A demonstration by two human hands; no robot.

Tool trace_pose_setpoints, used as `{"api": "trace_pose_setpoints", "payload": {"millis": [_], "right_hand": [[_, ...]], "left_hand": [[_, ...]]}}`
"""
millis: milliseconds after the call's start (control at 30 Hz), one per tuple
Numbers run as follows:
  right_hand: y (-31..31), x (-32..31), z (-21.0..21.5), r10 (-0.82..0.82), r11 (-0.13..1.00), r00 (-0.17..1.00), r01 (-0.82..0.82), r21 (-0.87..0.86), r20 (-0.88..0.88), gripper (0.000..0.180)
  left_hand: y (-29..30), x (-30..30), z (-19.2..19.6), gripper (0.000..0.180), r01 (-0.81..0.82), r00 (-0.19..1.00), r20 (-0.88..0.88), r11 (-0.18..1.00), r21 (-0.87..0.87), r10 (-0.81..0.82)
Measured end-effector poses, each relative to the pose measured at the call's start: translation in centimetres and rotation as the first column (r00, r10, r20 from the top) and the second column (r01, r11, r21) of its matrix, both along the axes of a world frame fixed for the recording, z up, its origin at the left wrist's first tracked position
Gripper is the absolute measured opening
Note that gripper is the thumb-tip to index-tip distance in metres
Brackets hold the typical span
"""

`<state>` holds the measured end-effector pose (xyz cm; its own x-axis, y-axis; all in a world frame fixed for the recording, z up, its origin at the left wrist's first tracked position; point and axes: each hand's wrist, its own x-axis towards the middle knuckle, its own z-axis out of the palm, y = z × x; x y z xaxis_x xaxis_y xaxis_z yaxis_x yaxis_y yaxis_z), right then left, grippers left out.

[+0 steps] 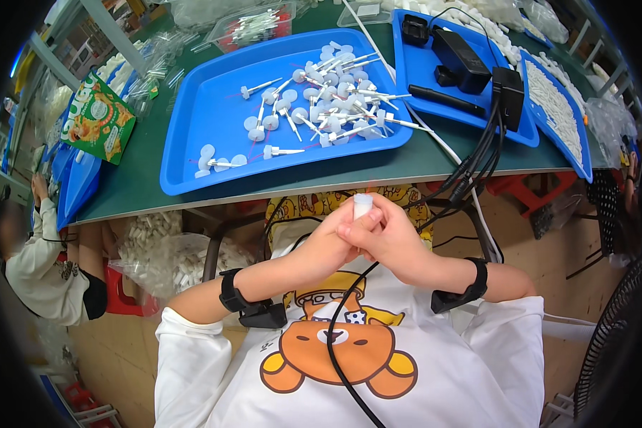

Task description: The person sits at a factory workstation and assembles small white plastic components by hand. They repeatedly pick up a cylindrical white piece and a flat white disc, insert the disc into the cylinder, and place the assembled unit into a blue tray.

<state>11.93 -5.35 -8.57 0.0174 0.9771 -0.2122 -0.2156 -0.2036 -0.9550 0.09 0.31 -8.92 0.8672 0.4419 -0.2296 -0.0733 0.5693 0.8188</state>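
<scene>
My left hand (328, 239) and my right hand (385, 239) are pressed together below the table edge, both closed around a small white cylindrical plastic part (362, 205) whose rounded end sticks up between the fingertips. Each wrist wears a black band. Just beyond the hands, on the green table, a big blue tray (192, 121) holds several white plastic pieces with round heads and thin stems (328, 100).
A second blue tray (406, 78) carries black devices and cables (478, 153). A third tray (585, 153) at right holds white parts. A clear box (253, 28) sits behind. A snack bag (96, 121) lies at left, a seated person (43, 264) below it. Bagged white parts (164, 253) lie under the table.
</scene>
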Motion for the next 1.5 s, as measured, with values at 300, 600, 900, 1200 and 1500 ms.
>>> {"api": "trace_pose_setpoints", "payload": {"millis": [300, 600, 900, 1200, 1500], "right_hand": [[1.0, 0.2, -0.9, 0.034, 0.985, 0.999, -0.035, -0.170, -0.010, 0.030], [1.3, 0.2, -0.6, 0.063, 0.989, 0.995, -0.072, -0.131, -0.075, 0.030], [1.9, -0.3, 0.3, 0.032, 0.987, 0.993, -0.049, -0.152, -0.115, 0.034], [2.3, -0.4, 0.7, -0.014, 0.968, 0.975, -0.042, -0.249, -0.221, 0.034], [2.5, 0.9, -0.7, 0.057, 0.993, 0.994, -0.067, -0.101, -0.093, 0.035]], "left_hand": [[0.8, -0.1, -1.1, 0.023, -0.020, 1.000, 0.011, 0.991, -0.134, 0.021], [1.5, -0.2, -1.3, 0.022, 0.000, 1.000, 0.018, 0.989, -0.150, 0.003], [1.9, -0.6, -0.5, 0.022, -0.013, 0.999, -0.039, 0.979, -0.204, 0.005], [2.9, 0.0, 1.6, 0.018, 0.018, 0.992, -0.111, 0.953, -0.301, -0.054], [1.6, 0.8, -0.1, 0.018, -0.082, 0.996, -0.061, 0.980, -0.183, 0.072]]}}
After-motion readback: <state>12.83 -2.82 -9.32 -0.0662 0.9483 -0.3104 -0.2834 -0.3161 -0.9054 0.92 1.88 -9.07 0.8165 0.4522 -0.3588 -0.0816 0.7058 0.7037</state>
